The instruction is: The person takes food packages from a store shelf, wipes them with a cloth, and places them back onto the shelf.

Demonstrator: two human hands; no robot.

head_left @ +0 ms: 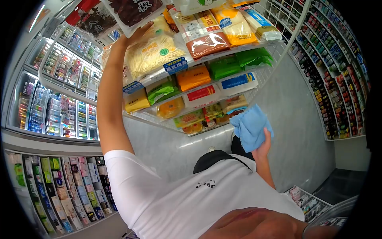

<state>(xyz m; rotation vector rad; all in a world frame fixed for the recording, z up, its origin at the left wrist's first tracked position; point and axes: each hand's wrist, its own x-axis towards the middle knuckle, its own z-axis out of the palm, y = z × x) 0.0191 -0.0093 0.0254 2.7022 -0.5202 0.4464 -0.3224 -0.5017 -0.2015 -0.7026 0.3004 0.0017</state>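
My left arm reaches up to the upper shelf. There my left hand point(138, 35) lies at the lower edge of a clear bag of dark red dried goods point(135, 14), its visible fingers stretched out. Part of that hand is hidden by the bag. Just below it sits a clear pack of pale noodles point(156, 53). Low on the right, my right hand point(262, 146) is closed on a crumpled light blue cloth point(251, 126), held in front of my body and apart from the shelves.
More noodle packs, among them a yellow one point(234, 24), fill the wire shelf rack point(278, 49). Lower tiers hold green packets point(223, 67) and an orange packet point(193, 77). Lit drink coolers point(59, 107) stand left, stocked shelves point(334, 71) right, with grey floor point(296, 115) between.
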